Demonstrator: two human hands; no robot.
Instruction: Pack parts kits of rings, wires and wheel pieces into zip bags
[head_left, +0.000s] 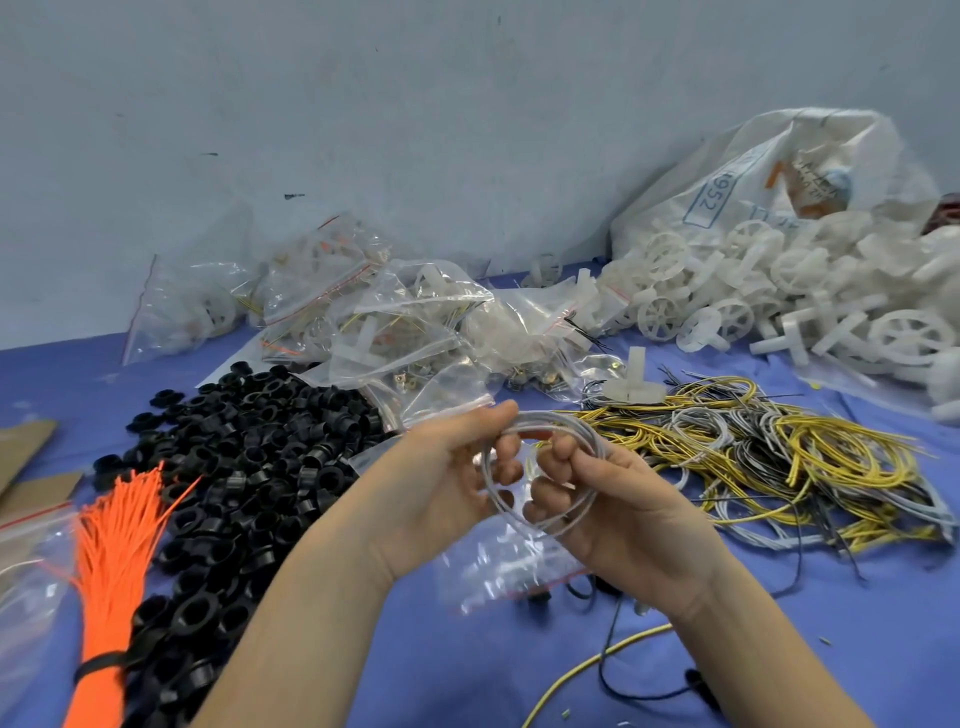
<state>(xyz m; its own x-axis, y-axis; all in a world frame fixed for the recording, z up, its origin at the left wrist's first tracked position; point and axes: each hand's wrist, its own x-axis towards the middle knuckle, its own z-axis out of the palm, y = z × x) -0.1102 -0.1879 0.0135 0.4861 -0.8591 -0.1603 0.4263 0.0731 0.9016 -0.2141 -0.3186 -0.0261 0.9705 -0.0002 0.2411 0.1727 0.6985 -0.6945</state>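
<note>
Wire-coiling step, judging by the task. Holding one white wire coil (592, 441) above the table (467, 675), near centre: left hand (441, 467) pinching the top arc, right hand (623, 514) fingers (566, 452) curling through the loop. Winding loops even, tucking the tail, aiming for the one zip bag (498, 571) just beneath. Counting one orange tie bundle (114, 545) near left. Finding black rings (249, 457) left, loose wires (779, 452) right, wheel pieces (779, 291) far right and packed bags (389, 312) far centre too dense for counting.

Rings pile (249, 467) left, wire tangle (779, 457) right, filled zip bags (395, 317) behind between them, wheel pieces (779, 291) heaped right rear.
</note>
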